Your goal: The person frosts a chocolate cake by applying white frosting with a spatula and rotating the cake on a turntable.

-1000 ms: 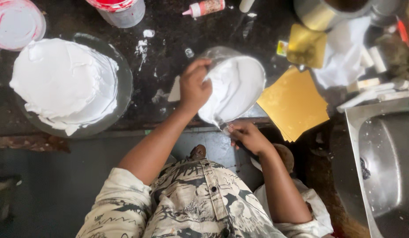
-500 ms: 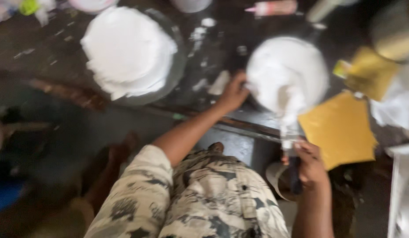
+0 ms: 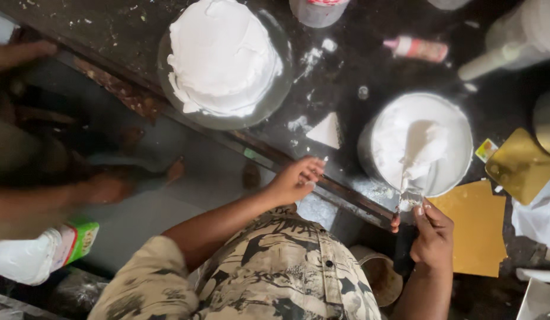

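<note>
My right hand [image 3: 432,236] grips the handle of a palette knife [image 3: 412,169] whose blade carries a lump of white cream. The blade lies over a metal bowl of white cream [image 3: 458,127] on the dark counter. My left hand [image 3: 295,179] rests at the counter's front edge with loosely curled fingers and holds nothing. It is just left of the bowl, below a white triangular scraper [image 3: 326,131]. A round cake covered in white cream [image 3: 221,56] sits on a grey turntable [image 3: 281,89] to the upper left.
Gold cake boards [image 3: 476,228] lie right of the bowl, with white paper [image 3: 538,216] beyond. A small pink bottle [image 3: 418,48] and a tub [image 3: 316,13] stand at the back. Another person's arm [image 3: 44,201] and a white-green carton [image 3: 50,252] are at left. A bucket [image 3: 381,278] sits below.
My left hand has let go of the bowl's rim and drawn back to the counter edge. My right hand has brought the cream-laden knife over the bowl. The view has shifted left.
</note>
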